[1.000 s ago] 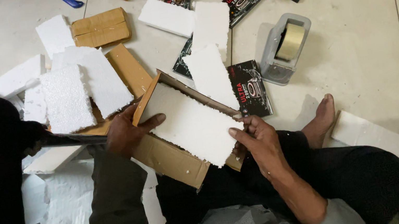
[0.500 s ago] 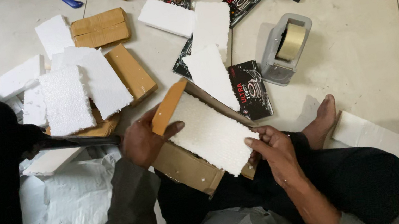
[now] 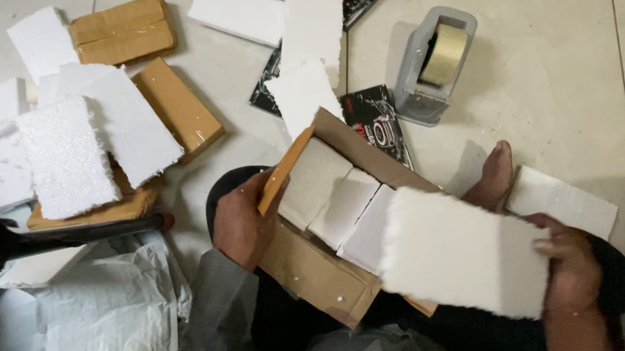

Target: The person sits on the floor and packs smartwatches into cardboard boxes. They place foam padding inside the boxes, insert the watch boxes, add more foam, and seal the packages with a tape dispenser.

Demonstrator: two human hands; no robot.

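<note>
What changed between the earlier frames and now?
The right hand has lifted the white foam sheet off the open cardboard box and drawn it toward the person's right, baring white foam blocks packed inside. The left hand kept hold of the box's flap edge. Tape dispenser and the loose foam pieces on the floor stayed put.

Right hand (image 3: 571,277) half behind foam slab (image 3: 460,252); cardboard box (image 3: 318,269) bottom hidden by lap.
</note>
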